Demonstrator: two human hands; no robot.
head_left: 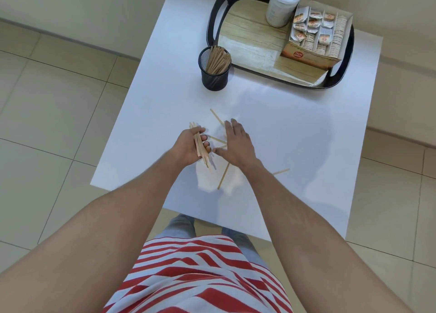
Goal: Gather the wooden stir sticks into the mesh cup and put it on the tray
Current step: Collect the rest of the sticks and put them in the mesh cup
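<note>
— So where are the stir sticks (221, 178)?
— Loose ones lie on the white table (295, 135), well short of the mesh cup (214, 74), which stands just outside the tray (339, 73).
— And the hands?
— Left hand (191, 147) grips a bundle (199, 145); right hand (236, 142) lies flat, fingers spread, holding nothing.

Open table is being left between the hands and the cup.

The near-left half of the tray (238, 29) floor is being kept bare, while its far-right part is being taken up by a jar (282, 4) and a box (313, 38). The cup (214, 69) is being stood just beside the tray's near-left rim, with the table (306, 128) to the right being left free apart from one stick (282, 171).
</note>
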